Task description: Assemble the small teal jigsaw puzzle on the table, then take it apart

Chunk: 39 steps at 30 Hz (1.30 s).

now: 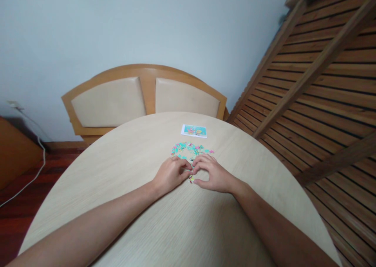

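Observation:
Small jigsaw puzzle pieces (185, 146), mostly turquoise with pink and yellow bits, lie in a loose ring on the table. My left hand (172, 173) rests on the near side of them, thumb and index finger pinched close together; what sits between the tips is too small to make out. Facing it, my right hand (213, 174) curves with thumb and fingers apart, tips beside a small yellow cluster of pieces (191, 178). Both hands nearly meet over this cluster and hide some pieces. Beyond the ring lies a picture card (194, 131) with pink and yellow cartoon figures on turquoise.
Everything lies on a round pale wood table (123, 181). A bench back with cream panels (110, 102) stands behind its far edge, against a wall. Slatted wood (317, 87) leans along the right. A white cable (44, 159) hangs at the left.

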Tool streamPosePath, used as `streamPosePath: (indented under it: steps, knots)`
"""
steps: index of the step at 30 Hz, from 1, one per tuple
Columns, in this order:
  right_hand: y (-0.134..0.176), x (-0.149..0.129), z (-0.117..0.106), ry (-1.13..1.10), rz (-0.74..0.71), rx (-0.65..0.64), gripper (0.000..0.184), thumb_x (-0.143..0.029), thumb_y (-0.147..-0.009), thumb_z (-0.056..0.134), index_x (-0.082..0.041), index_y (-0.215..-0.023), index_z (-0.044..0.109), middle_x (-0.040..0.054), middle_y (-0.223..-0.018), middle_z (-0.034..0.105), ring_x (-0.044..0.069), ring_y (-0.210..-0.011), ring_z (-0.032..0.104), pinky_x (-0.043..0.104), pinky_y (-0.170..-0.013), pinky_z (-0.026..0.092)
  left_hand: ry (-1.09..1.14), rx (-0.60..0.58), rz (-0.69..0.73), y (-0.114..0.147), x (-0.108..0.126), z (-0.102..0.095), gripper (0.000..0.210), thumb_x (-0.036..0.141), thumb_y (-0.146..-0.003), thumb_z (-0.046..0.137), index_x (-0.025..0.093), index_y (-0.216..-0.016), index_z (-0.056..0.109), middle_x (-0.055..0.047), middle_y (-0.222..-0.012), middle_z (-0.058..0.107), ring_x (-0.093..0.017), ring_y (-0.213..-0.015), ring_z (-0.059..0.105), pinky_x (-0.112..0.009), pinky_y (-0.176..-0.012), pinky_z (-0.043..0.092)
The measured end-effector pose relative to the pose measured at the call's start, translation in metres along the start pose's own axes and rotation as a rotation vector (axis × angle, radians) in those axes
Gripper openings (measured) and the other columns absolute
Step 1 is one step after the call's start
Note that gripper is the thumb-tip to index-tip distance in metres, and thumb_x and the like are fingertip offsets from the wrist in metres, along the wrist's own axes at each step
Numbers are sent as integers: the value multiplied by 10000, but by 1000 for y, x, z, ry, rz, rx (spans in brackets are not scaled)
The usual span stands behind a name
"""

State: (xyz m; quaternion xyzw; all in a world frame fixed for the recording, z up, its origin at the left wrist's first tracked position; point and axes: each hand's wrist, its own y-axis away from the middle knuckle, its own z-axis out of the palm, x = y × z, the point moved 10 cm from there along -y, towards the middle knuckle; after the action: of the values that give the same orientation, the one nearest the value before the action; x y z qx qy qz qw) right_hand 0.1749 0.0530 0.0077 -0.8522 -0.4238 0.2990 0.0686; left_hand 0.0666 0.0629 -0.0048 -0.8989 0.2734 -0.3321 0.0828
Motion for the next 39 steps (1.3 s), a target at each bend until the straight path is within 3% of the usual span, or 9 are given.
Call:
streamPosePath:
  steps: [8, 24, 33, 39]
  knots:
    - [0, -4, 0, 4, -4, -13, 153, -218, -774, 750, -245, -903, 672, 38, -1063, 646, 234, -1095, 572, 443, -1023, 392, -100, -23, 4, 2, 1, -1, 105, 318, -882, 704, 227, -927, 731, -31, -799, 704, -214, -803, 645, -305, -736, 470]
    - [1, -4, 2, -6, -9, -22, 139, -213, -786, 741, -239, -901, 667, 42, -1059, 642, 231, -1096, 571, 434, -1008, 396, -273, -83, 145, 8, 22, 0, 96, 269, -926, 631, 198, -944, 693, -36, -903, 709, -210, -873, 637, -320, -796, 467]
    - [3, -2, -6, 0, -46, 14, 69, -218, -807, 734, -230, -783, 670, 49, -1045, 650, 232, -1079, 592, 439, -1010, 411, -607, -117, 316, 28, 62, 12, 288, 304, -1015, 524, 144, -819, 662, -68, -794, 690, -213, -760, 646, -338, -704, 446]
    - [5, 11, -12, 70, 6, 69, 155, -178, -888, 638, -253, -986, 731, 45, -1061, 712, 221, -1091, 615, 446, -1023, 412, -648, -161, 487, 40, 80, 27, 218, 222, -1015, 510, 148, -854, 637, -61, -825, 688, -211, -797, 661, -330, -687, 460]
